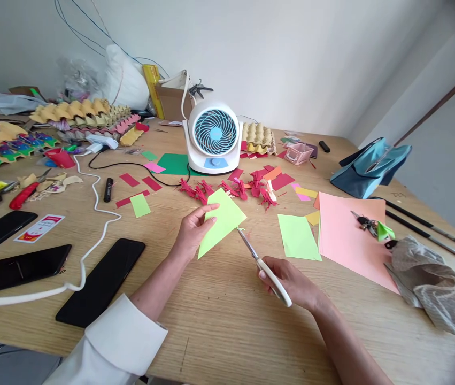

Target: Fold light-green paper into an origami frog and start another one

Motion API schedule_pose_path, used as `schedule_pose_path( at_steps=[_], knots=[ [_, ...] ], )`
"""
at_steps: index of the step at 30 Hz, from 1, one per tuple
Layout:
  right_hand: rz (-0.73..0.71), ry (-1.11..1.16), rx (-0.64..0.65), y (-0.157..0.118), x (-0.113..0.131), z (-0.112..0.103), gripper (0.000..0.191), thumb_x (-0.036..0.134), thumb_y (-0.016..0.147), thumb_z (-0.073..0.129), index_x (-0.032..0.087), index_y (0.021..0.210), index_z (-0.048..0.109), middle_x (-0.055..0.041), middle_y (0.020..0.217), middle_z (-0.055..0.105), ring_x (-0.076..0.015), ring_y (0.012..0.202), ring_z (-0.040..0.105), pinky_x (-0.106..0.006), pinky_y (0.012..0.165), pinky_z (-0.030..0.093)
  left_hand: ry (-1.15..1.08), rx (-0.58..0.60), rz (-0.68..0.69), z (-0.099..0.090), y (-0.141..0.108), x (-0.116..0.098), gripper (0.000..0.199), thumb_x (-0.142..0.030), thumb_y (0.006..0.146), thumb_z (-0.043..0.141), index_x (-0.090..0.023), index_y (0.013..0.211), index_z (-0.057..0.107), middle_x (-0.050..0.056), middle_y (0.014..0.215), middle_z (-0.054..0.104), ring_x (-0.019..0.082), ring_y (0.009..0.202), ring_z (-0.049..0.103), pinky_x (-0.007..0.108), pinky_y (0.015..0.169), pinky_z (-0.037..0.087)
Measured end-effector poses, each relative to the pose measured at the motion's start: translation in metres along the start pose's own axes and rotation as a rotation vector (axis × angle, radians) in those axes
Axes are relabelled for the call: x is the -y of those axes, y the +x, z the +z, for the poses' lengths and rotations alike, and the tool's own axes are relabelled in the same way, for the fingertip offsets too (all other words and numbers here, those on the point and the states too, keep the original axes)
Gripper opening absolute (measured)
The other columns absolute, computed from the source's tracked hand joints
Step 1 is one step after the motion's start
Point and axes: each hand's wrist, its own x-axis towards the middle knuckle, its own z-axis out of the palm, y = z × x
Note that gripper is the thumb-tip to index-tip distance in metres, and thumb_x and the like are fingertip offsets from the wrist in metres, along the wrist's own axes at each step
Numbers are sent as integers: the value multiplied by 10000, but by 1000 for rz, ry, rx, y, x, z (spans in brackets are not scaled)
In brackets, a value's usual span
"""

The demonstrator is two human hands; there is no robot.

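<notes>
My left hand (193,231) pinches a lime-green sheet of paper (224,222) by its left edge, thumb on top, holding it tilted over the table. In my right hand (285,280) is a pair of scissors (269,274) with pale handles. The blade tips are close to the sheet's right corner, and a tiny green scrap shows beside them. Whether the blades touch the paper, I cannot tell. Another lime-green sheet (300,237) lies flat to the right, beside a large pink sheet (351,230). Crumpled red paper shapes (239,188) lie just beyond my left hand.
A white fan (215,136) stands at the back centre. Black phones (101,280) and a white cable (98,198) occupy the left side. Egg trays (78,115) are stacked back left. Keys (365,223), a mesh bag (427,278) and a blue bag (367,166) sit on the right.
</notes>
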Motion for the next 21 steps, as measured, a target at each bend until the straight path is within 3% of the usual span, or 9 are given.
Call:
schedule_pose_path(
  at_steps=[12, 21],
  knots=[
    [15, 72, 12, 2, 2, 3, 474, 650, 822, 597, 197, 730, 492, 10, 628, 568, -125, 539, 533, -254, 499, 373, 116, 42, 1, 2, -4, -1, 393, -219, 690, 771, -186, 1081, 752, 10, 743, 673, 147, 616, 562, 240, 543, 396],
    [56, 71, 17, 1, 1, 2, 451, 612, 832, 615, 194, 722, 485, 11, 624, 570, -121, 538, 543, -245, 497, 371, 329, 118, 117, 3, -6, -2, 387, -253, 784, 677, -182, 1162, 722, -11, 683, 563, 102, 584, 449, 209, 516, 345]
  ],
)
